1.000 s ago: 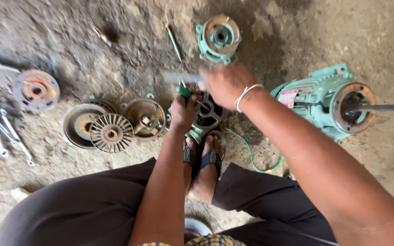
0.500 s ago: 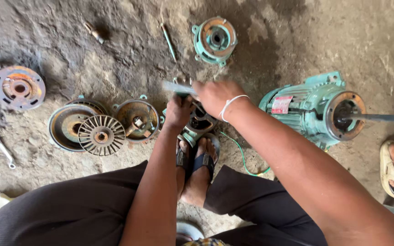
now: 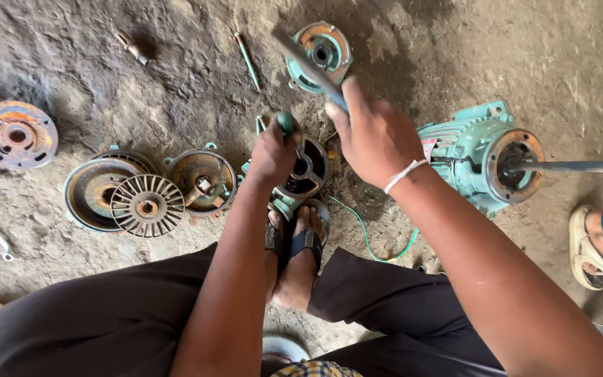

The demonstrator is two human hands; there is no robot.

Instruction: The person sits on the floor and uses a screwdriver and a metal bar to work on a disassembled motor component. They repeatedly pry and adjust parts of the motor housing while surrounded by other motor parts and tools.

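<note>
Left hand (image 3: pixel 273 155) is gripping a green-handled tool (image 3: pixel 286 123) on the motor cover (image 3: pixel 306 167); right hand (image 3: pixel 375 136), at 2 o'clock, is clenching a hammer (image 3: pixel 308 66).

I see my left hand (image 3: pixel 273 150) closed round a green-handled tool (image 3: pixel 286 123) set against a round motor cover (image 3: pixel 306 169) on the dirt floor (image 3: pixel 176 77), just above my sandalled feet (image 3: pixel 298 244). My right hand (image 3: pixel 375 136) grips a hammer (image 3: pixel 308 68), raised and blurred. Left of the cover lie a rusty fan wheel (image 3: pixel 146 205) and two rusty end covers; a green motor body (image 3: pixel 479 160) lies to the right.
</note>
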